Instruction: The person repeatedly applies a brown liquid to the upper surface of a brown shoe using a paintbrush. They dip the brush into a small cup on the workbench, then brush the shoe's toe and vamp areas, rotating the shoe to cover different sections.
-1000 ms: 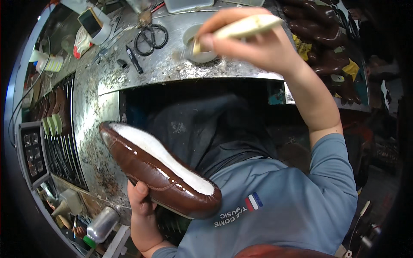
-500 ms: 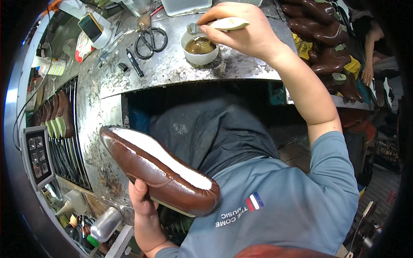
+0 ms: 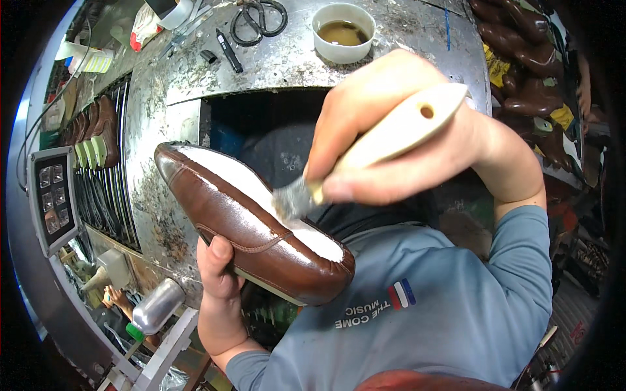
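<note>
Since the frame half a second ago, the bare right hand [image 3: 391, 91] and its flat paintbrush with a cream, holed handle [image 3: 375, 148] have been swinging in from beyond the smooth brown leather shoe [image 3: 248, 221] and are now working over it. The right thumb and fingers are pinching the handle close to the bristles [image 3: 292, 201], which are blurring but seemingly touching the shoe where its long white underside strip [image 3: 225, 171] is bordering the leather. A slanting or overloaded stroke there could be smearing liquid onto the upper. At the shoe's lower side, the left hand [image 3: 220, 267] is pressing with its thumb, its other fingers mostly hiding underneath, so I cannot tell how far they are curling; a loosening hold could be letting the shoe roll under the brush. The shoe is lying tilted, strip upward, just beside the blue-grey shirt [image 3: 450, 280], its narrow, darker end pointing away, its leather gleaming along the strip and a stitched seam crossing its side. Beyond the shoe, a round translucent white bowl [image 3: 345, 56] is holding brownish liquid.
</note>
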A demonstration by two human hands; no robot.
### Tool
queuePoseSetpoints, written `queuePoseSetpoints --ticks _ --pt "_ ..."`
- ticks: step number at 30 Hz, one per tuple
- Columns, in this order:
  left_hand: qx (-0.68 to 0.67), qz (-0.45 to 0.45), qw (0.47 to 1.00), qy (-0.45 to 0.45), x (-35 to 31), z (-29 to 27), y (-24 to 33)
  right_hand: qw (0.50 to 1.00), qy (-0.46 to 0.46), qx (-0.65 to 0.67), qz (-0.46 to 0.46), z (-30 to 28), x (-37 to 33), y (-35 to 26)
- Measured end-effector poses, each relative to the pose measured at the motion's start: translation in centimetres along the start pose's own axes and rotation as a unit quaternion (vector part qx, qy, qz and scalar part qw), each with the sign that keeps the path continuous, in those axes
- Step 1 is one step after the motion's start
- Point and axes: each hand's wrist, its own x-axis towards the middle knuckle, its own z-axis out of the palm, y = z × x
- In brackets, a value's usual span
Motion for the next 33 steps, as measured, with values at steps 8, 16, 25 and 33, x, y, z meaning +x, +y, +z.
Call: queuePoseSetpoints --ticks 8,16,25,33 --pt "-0.012 -0.005 0.999 0.031 0.2 1.1 0.6 0.999 -0.018 0.022 -0.023 2.1 1.0 -0.7" --pt "-0.143 0.008 0.99 -0.008 0.7 -0.4 -1.0 0.995 -0.022 0.097 -0.013 1.7 0.5 -2.4" --pt "-0.421 -0.015 0.906 -0.048 2.3 1.9 -4.5 0.995 -0.034 0.095 -0.02 0.5 1.5 -4.1" --pt "-0.542 -0.105 0.826 -0.115 2.8 7.4 -5.1 0.993 -0.084 0.076 0.021 0.3 1.4 -4.3"
